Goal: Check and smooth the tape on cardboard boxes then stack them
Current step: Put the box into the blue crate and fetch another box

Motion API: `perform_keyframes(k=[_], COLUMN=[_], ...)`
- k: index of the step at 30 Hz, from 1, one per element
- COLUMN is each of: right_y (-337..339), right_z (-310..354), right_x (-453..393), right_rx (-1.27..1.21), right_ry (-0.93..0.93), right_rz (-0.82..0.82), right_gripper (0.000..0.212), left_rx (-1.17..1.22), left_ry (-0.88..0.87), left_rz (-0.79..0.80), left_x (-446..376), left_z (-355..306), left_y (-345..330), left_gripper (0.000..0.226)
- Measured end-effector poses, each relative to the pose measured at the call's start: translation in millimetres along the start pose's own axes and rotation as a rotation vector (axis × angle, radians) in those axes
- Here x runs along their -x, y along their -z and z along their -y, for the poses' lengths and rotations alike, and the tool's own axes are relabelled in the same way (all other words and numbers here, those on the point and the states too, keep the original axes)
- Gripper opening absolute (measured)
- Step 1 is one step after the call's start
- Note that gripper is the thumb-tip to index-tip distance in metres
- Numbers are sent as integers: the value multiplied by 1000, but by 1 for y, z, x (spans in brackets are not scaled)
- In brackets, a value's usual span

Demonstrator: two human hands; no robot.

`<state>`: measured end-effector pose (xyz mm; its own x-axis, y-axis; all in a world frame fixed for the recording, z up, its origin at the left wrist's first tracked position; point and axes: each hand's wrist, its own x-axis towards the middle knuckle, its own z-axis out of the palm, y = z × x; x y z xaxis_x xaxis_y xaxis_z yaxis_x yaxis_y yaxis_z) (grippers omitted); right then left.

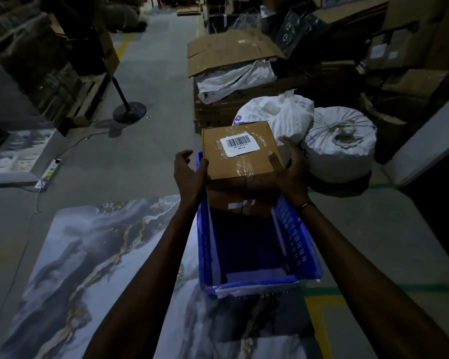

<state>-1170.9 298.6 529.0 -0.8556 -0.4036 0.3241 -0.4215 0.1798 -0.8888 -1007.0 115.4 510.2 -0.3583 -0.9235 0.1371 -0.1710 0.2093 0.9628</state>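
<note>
Two hands flank our small brown taped cardboard box (240,151) atop another inside the blue plastic crate (300,244): right hand (287,168) fingers clamp its side, left hand (189,169) fingers spread, barely touching. Seemingly light, stiff; slick tape, so we grip bare edges.

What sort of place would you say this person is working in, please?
Probably a warehouse or packing area: a taped cardboard box with a barcode label held over a blue crate, tied white sacks and flattened cartons along a concrete aisle.
</note>
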Motion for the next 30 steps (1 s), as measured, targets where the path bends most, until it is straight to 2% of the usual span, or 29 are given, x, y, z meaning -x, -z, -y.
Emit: perform_keyframes(k=[4,9,11,14,20,30], right_y=[-4,-24,-37,-64,-123,-228], right_z=[30,59,71,82,114,189], right_x=[21,66,90,123,210,416], right_rx=[-29,-118,-180,-296,-330,-356], right_ry=[106,84,47,134,166,309], right_rz=[-7,63,158,327,659,1200], right_gripper=[42,31,29,22,14,24], left_rx=[67,140,125,108,24,-61], left_ry=[-111,-87,-76,-46,68,253], left_rz=[-100,-168,-204,-314,-553,-990], left_x=[19,61,82,119,205,339], left_z=[-16,-26,-25,-16,27,98], left_y=[20,59,81,120,213,400], left_gripper=[34,23,21,19,19,20])
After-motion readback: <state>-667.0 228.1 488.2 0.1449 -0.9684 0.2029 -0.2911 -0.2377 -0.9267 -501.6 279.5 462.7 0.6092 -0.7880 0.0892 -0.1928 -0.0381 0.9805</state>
